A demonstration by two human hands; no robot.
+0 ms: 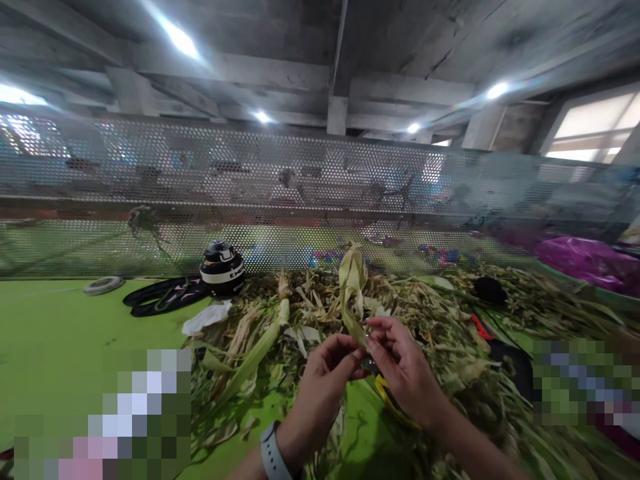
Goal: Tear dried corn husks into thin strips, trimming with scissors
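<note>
A pale yellow-green corn husk piece point(353, 283), folded and upright, rises above my hands. My left hand point(330, 370) pinches its lower end between thumb and fingers. Close beside it, my right hand point(400, 357) is also closed on the base of the husk with thumb and index finger, other fingers curled. The exact spot between the fingertips is too small to make out. Below my right hand lies a yellow-handled tool point(393, 403), partly covered by the hand. Dried corn husks point(430, 320) are heaped around and behind both hands.
A perforated metal partition point(260, 180) runs along the back of the green table point(45, 333). On the left stand a black-and-white rounded container point(222, 270), a white tissue point(207, 317) and a ring-shaped roll point(103, 285). A purple plastic bag point(590, 263) is at right.
</note>
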